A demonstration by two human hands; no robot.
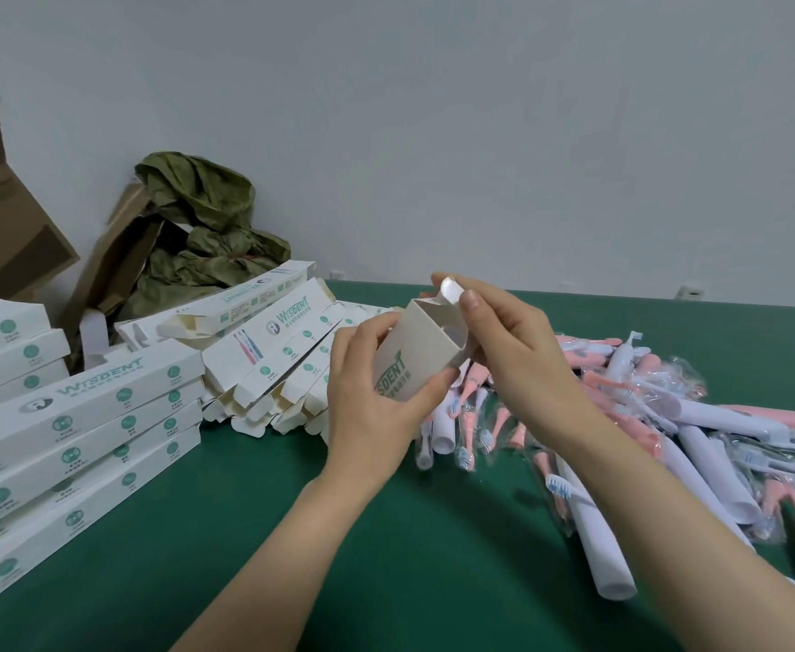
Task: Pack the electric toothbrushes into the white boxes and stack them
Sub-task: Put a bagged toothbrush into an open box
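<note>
My left hand grips a white toothbrush box around its body, its open end tilted up and away from me. My right hand pinches the box's end flap between thumb and forefinger. Something white shows inside the open end. A heap of pink and white electric toothbrushes in clear bags lies on the green table to the right. A stack of closed white boxes stands at the left. Behind my hands lies a loose pile of white boxes with open ends.
Brown cardboard cartons and crumpled olive-green wrapping lean against the pale wall at the back left. The toothbrush heap spreads to the right edge of the view.
</note>
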